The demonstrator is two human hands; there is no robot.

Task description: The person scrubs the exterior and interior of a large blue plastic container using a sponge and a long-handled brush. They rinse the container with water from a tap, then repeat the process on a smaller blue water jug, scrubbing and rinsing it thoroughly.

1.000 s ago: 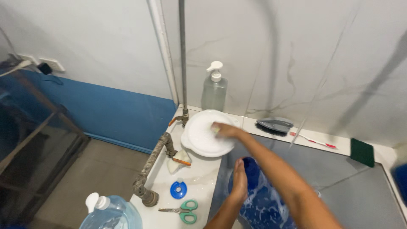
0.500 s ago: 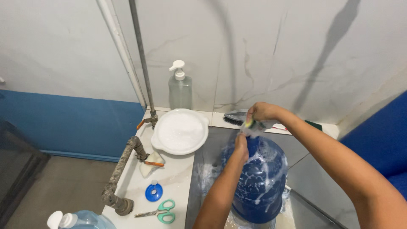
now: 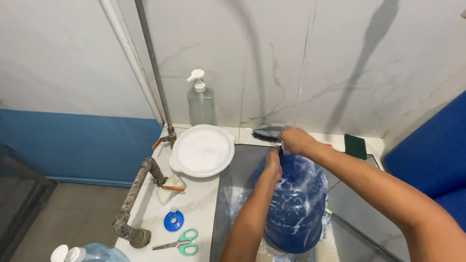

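Fingers of the right hand (image 3: 293, 139) were curled shut at the neck of the big blue water jug (image 3: 293, 204); whatever they gripped was hidden, can't tell. Left hand (image 3: 274, 165) lay against the jug's upper shoulder just below, fingers bent onto the plastic, not clearly a closed grip. Jug stood upright in the grey sink basin (image 3: 238, 174), streaked with white suds, foam pooled at its base. Just behind the right hand: a grey scrub brush (image 3: 266, 132) on the back ledge, green scouring pad (image 3: 356, 146) further right. Left of the basin on the white counter (image 3: 199, 204): white basin of soapy foam (image 3: 201, 150), clear pump bottle (image 3: 200, 101) behind it, blue cap (image 3: 173, 221), green-handled scissors (image 3: 182, 241), corroded tap pipe (image 3: 136, 194) along the edge.
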